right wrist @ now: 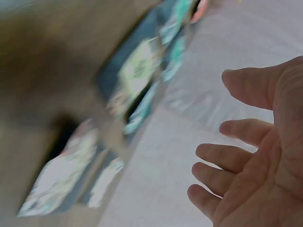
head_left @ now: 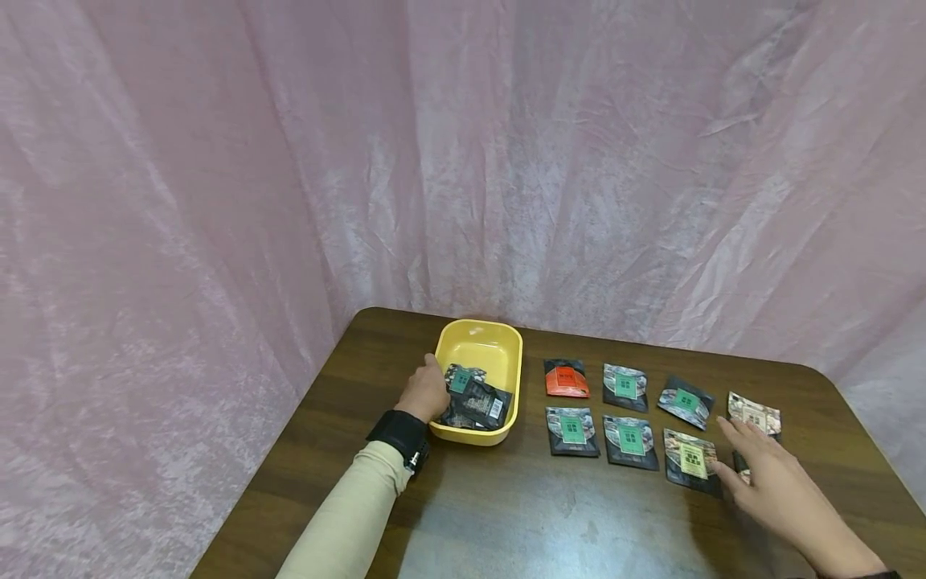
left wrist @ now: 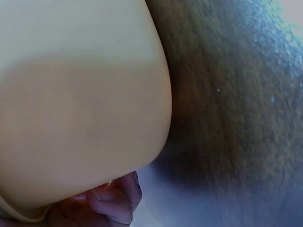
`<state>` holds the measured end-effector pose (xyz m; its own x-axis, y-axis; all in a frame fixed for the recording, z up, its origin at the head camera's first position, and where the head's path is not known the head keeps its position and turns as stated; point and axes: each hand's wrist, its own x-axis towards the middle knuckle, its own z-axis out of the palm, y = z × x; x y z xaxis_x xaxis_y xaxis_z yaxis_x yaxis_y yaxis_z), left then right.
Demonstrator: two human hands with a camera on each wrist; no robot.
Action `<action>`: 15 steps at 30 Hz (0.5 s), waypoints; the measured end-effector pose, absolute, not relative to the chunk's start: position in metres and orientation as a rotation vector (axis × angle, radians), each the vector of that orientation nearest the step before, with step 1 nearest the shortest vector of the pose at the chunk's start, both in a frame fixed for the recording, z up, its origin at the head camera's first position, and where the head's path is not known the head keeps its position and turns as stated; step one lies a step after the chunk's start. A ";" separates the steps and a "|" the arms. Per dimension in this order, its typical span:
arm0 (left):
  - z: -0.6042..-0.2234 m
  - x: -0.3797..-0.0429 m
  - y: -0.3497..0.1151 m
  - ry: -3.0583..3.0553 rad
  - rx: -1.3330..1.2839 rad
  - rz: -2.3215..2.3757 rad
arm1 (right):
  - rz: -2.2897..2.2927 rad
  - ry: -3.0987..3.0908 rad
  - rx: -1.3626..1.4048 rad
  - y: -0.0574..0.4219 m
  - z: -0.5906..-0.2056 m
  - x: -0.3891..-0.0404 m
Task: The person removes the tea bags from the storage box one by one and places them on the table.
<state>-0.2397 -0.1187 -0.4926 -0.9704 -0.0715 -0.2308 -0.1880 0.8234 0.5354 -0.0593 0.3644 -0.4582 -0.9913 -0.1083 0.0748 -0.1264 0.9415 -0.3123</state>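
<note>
My left hand (head_left: 423,392) holds the left side of a yellow plastic tray (head_left: 481,356). In the left wrist view the tray's outer wall (left wrist: 85,113) fills much of the picture, and curled fingers (left wrist: 113,203) show at its rim. Several dark packets (head_left: 477,402) lie piled in the tray's near part. My right hand (head_left: 770,482) hovers at the right with fingers spread and nothing in it. Under and beside it are a yellow-labelled packet (head_left: 690,461) and a cream-labelled packet (head_left: 755,414). Another packet there is mostly hidden by the hand.
Right of the tray, a red packet (head_left: 567,378) and several green-labelled packets (head_left: 571,432) lie flat in two rough rows on the brown wooden table (head_left: 506,515). A pink curtain (head_left: 463,161) hangs behind the table's far edge and along its left.
</note>
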 end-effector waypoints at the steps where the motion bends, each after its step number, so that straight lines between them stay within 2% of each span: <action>1: -0.493 -0.240 -0.119 2.814 -0.193 0.850 | 0.486 -3.021 0.201 0.359 -0.454 -0.061; 15: -0.487 -0.232 -0.117 2.789 -0.216 0.885 | 0.477 -2.794 0.542 0.280 -0.412 -0.102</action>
<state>-0.2320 -0.1166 -0.4866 -0.9677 -0.0759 -0.2402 -0.2005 0.8094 0.5519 -0.1019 0.2799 -0.4122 -0.8982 -0.3160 0.3057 -0.3995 0.8769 -0.2673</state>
